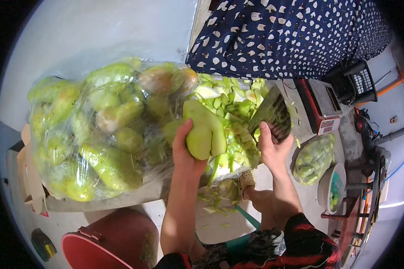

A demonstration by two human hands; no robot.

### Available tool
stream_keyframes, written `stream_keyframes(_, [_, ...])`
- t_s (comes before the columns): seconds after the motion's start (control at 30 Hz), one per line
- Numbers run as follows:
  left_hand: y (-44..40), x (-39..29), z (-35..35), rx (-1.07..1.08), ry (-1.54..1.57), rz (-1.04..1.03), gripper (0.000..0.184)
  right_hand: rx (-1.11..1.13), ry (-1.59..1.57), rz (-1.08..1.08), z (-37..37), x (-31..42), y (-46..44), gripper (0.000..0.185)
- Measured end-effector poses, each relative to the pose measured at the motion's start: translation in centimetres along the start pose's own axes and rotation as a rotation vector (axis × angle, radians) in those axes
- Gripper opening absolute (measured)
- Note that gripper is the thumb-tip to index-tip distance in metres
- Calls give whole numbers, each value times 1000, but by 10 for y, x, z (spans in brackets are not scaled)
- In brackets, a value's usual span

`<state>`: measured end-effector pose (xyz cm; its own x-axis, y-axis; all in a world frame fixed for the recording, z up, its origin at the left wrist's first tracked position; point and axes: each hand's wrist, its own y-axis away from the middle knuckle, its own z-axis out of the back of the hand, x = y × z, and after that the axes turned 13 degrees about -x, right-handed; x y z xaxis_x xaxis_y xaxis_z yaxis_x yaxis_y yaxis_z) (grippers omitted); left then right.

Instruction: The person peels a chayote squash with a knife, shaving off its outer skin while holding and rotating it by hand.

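My left hand (188, 145) grips a large pale green chayote (204, 130) with a deep crease at its lower end. In my right hand (276, 150) is a broad, dark, streaked cleaver (274, 112), its handle hidden by my fingers. The blade is to the right of the chayote, apart from it. Behind and below both hands lies a heap of green slices and peelings (238, 110). To the left, a clear plastic bag (90, 130) bulges with whole green fruits, some with brownish patches.
A red scale (318, 107) stands right of the heap, beside a black basket (363, 83). Below it are a bag of green produce (314, 159) and a white bucket (331, 188). A red bin (112, 237) stands at lower left. Patterned dark blue cloth (292, 40) hangs at the top.
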<state>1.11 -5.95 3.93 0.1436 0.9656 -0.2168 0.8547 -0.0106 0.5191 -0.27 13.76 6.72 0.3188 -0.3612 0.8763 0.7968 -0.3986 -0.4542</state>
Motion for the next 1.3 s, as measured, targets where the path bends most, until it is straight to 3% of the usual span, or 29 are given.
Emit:
stream_keyframes(0.03, [0,0,1,4,-9,-16,46,5,4,1,5,-6,-6,20])
stream_keyframes(0.1, [0,-1,0,17,-31,-36,46,173,315,-144,6,-6,-15,8])
stream_keyframes(0.27, [2,-3,0,44,30,-1,41,128,123,-259,10,29,-7,8])
stream_keyframes(0.3, [2,-3,-1,41,31,-4,41,132,122,-261,6,28,-2,8])
stream_keyframes(0.37, [4,-1,-2,31,4,-26,41,-58,-62,-42,2,26,5,11])
stream_keyframes(0.4, [5,2,-3,31,6,-19,41,55,177,-6,1,26,-7,12])
stream_keyframes(0.43, [6,4,-3,11,-12,-21,43,272,306,-212,6,9,-19,13])
stream_keyframes(0.5, [2,-1,-5,-5,-33,-40,44,202,337,-49,10,-2,-14,11])
stream_keyframes(0.6, [0,3,-2,-47,-55,-33,44,1,138,5,13,26,-6,11])
stream_keyframes(0.7, [1,2,-4,-46,-30,-51,45,21,-117,-99,25,64,0,6])
stream_keyframes(0.77, [3,1,-7,-69,-46,-70,46,-19,157,109,31,41,2,24])
stream_keyframes(0.83, [2,2,-6,-46,-18,-65,48,157,342,570,27,36,3,32])
stream_keyframes(0.93, [10,1,-14,-55,-23,-69,52,305,185,850,6,31,12,30])
stream_keyframes(1.0, [10,1,-15,-87,-55,-68,54,340,145,893,4,23,19,31])
stream_keyframes(1.07, [5,3,-7,17,-14,20,54,466,214,930,4,20,24,34])
stream_keyframes(1.2, [10,3,-9,52,36,44,52,439,178,943,-1,25,27,32])
stream_keyframes(1.3, [7,6,-4,11,0,-44,49,394,274,691,-3,18,25,30])
